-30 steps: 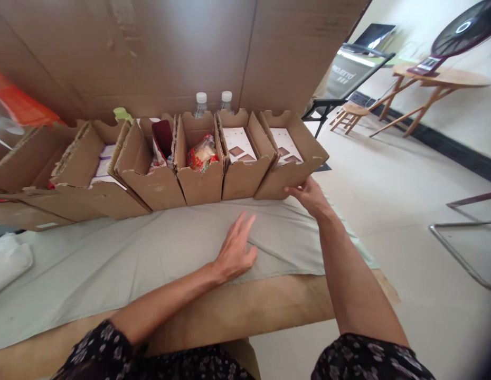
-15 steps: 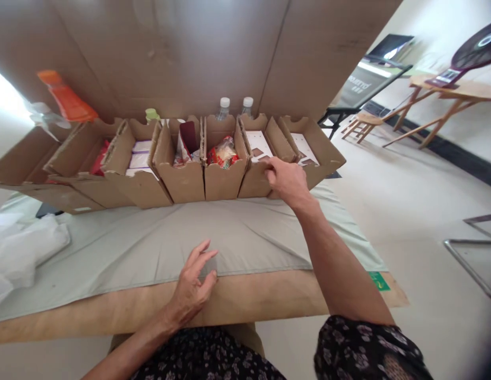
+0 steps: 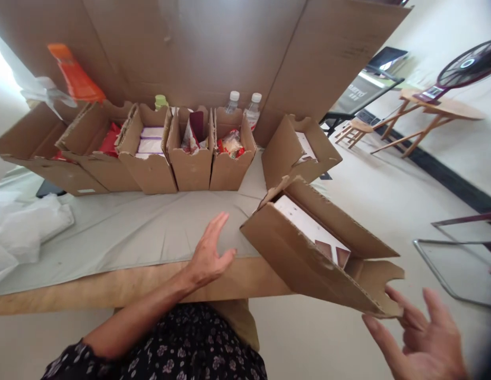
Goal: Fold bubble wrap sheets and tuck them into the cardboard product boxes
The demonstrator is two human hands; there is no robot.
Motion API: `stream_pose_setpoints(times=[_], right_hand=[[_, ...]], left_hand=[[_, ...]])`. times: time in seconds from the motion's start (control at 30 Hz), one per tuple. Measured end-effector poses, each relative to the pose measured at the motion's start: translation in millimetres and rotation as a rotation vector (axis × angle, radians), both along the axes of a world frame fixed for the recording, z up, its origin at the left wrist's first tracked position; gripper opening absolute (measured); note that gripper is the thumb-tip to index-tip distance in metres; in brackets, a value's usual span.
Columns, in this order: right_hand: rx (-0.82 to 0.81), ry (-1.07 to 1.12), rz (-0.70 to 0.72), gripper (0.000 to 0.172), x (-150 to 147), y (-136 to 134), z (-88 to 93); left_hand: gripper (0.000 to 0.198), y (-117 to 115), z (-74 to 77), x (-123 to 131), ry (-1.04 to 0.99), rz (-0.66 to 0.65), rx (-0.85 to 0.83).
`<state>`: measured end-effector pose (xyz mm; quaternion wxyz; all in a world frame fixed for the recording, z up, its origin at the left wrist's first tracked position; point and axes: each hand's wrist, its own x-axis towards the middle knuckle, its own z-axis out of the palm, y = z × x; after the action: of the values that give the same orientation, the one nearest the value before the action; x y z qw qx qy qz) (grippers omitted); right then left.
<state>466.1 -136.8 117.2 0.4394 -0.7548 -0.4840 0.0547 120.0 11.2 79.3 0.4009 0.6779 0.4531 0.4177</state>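
Pinching the notched front end of a cardboard box (image 3: 303,258), the right hand (image 3: 427,330) has thumb and fingers on it, and out it's come! Half a second ago it stood in the row; now it slants across the near right corner of the table (image 3: 142,279), front end jutting past the edge, white pack (image 3: 309,227) inside. Left hand (image 3: 209,258) open, fingers spread, above the near edge. Beyond, a fresh gap between the right-end box (image 3: 279,155) and the snack box (image 3: 232,174).
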Motion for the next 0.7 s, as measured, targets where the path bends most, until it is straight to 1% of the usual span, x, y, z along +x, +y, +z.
stream_pose_setpoints(times=[0.03,0.07,0.1,0.13,0.17,0.2,0.23,0.3,0.37,0.43,0.5,0.57,0.6,0.63,0.7], right_hand=[[-0.029,0.036,-0.047,0.097,1.5,-5.4,-8.5],[-0.069,0.043,-0.051,0.102,0.9,-6.6,-15.9],[-0.115,0.031,-0.020,0.100,-1.4,-4.2,-21.8],[-0.140,0.016,0.030,0.093,-5.4,1.1,-25.8],[-0.134,-0.005,0.076,0.084,-10.9,8.7,-27.9],[-0.106,-0.022,0.116,0.073,-17.8,18.0,-28.0],[-0.067,-0.031,0.152,0.064,-25.8,28.6,-26.7],[-0.011,-0.031,0.223,0.052,-44.2,53.4,-21.6],[-0.037,-0.014,0.345,0.042,-64.0,84.0,-17.1],[-0.081,0.019,0.481,0.039,-83.8,120.3,-16.2],[-0.070,0.070,0.584,0.042,-102.4,158.1,-19.1],[-0.027,0.131,0.621,0.044,-118.6,190.6,-23.8],[-0.009,0.162,0.619,0.044,-125.1,202.7,-26.4],[0.004,0.189,0.610,0.042,-130.5,211.6,-28.9],[0.009,0.228,0.590,0.039,-137.5,220.3,-34.5]], left_hand=[[0.084,6.3,1.1,10.2,-0.015,-0.053,0.002],[0.090,11.4,1.3,20.6,-0.033,-0.115,-0.011],[0.093,14.8,0.7,30.5,-0.055,-0.168,-0.032],[0.094,16.3,-0.6,38.9,-0.081,-0.201,-0.059],[0.094,15.9,-2.3,44.7,-0.112,-0.205,-0.084],[0.092,13.6,-4.2,47.1,-0.146,-0.180,-0.102],[0.089,9.9,-6.3,45.9,-0.180,-0.128,-0.114],[0.085,0.3,-9.9,32.4,-0.228,0.015,-0.139],[0.080,-7.9,-12.2,8.6,-0.241,0.168,-0.148],[0.076,-10.0,-13.0,-17.4,-0.232,0.313,-0.112],[0.073,-4.4,-13.5,-38.2,-0.218,0.415,-0.045],[0.075,6.5,-14.7,-50.6,-0.199,0.460,0.011],[0.077,12.4,-15.7,-53.8,-0.188,0.468,0.028],[0.078,17.9,-16.9,-55.2,-0.177,0.472,0.040],[0.080,26.2,-19.7,-54.4,-0.161,0.481,0.056]])
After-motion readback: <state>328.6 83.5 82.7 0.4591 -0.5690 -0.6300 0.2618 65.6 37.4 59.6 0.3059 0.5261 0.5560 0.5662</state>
